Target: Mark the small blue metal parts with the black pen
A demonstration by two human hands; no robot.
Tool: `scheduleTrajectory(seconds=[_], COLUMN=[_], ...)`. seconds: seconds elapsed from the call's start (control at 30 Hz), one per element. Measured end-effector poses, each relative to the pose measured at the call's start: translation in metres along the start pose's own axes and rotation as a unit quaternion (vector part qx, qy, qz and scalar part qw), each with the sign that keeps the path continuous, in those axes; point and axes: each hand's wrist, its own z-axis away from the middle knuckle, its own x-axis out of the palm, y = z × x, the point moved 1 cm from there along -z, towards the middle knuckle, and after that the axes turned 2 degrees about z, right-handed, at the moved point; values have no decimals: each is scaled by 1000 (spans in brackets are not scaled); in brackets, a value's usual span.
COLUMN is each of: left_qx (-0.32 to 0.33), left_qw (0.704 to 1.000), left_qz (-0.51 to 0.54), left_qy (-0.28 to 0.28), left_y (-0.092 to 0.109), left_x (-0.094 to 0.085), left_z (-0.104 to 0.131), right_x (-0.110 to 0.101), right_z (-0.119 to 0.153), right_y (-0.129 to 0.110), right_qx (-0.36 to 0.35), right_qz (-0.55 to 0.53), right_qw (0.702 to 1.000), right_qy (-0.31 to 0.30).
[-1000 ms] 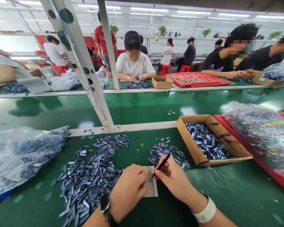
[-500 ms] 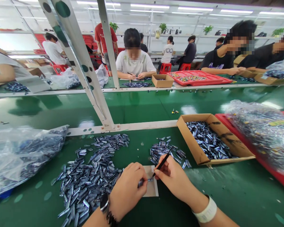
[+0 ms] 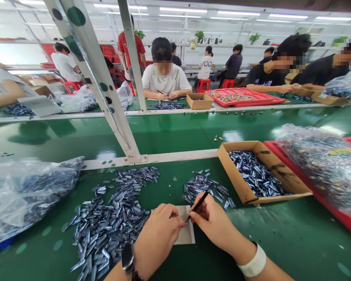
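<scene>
My right hand (image 3: 215,220) grips a slim black pen-like tool (image 3: 199,203), its tip angled down to the left. Facing it, my left hand (image 3: 159,234) is closed, thumb and fingers pinched together close to the tool's tip. Whatever lies in that pinch is mostly covered by the fingers. Both hands are over a pale flat rectangular pad (image 3: 188,237) on the green bench. Left of my left hand spreads a large pile of small shiny dark blue-grey pieces (image 3: 108,222). A smaller pile of similar pieces (image 3: 197,187) lies just beyond my right hand.
Right of the small pile stands a cardboard box (image 3: 236,179) of like pieces. Beside it, a filled clear plastic bag (image 3: 318,168) lies on a red tray (image 3: 336,205). Another filled bag (image 3: 32,195) is at left. A metal post (image 3: 114,109) rises behind the bench; people work across the belt.
My left hand has shifted slightly right, its fingertips closer to the tool's tip. The dark piece visible between its fingers before is now mostly hidden. My right hand keeps its grip.
</scene>
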Motion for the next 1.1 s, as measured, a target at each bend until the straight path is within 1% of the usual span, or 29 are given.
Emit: scheduleTrajectory(seconds=[0.13, 0.3, 0.43, 0.5, 0.53, 0.6, 0.67, 0.7, 0.77, 0.83, 0.9, 1.0, 1.1], left_qx=[11, 23, 30, 24, 13, -32, -120, -172, -222, -251, -262, -264, -264], left_qw=[999, 994, 993, 994, 994, 991, 977, 965, 949, 938, 935, 936, 936], left_qz=[-49, -110, -115, -106, -107, -125, -156, -166, -178, -184, -186, -184, -183], left_qy=[14, 11, 3, 5, 13, 40, 81, 105, 136, 151, 150, 141, 143], left_y=[3, 9, 17, 15, 11, -3, -22, -32, -49, -60, -66, -67, -66], left_x=[0, 0, 2, 1, -2, -10, -24, -31, -46, -56, -62, -62, -61], left_z=[2, 2, 2, 0, -2, -4, -4, -3, 1, 5, 8, 9, 9], right_x=[-2, -1, 1, -2, -5, -13, -22, -27, -33, -34, -32, -22, -14], right_z=[0, 0, 1, 0, -1, -4, -7, -9, -9, -8, -6, -3, -1], right_y=[0, 0, 2, 4, 6, 8, 10, 11, 12, 12, 12, 12, 11], right_qx=[-13, -12, -24, -32, -37, -49, -56, -58, -55, -50, -46, -35, -19], right_qz=[-9, -9, -2, 1, 1, -1, -2, -2, -5, -20, -43, -61, -54], right_qw=[1000, 1000, 999, 999, 998, 993, 983, 978, 974, 978, 984, 992, 997], right_qy=[6, 17, 25, 38, 52, 103, 174, 199, 218, 201, 166, 103, 54])
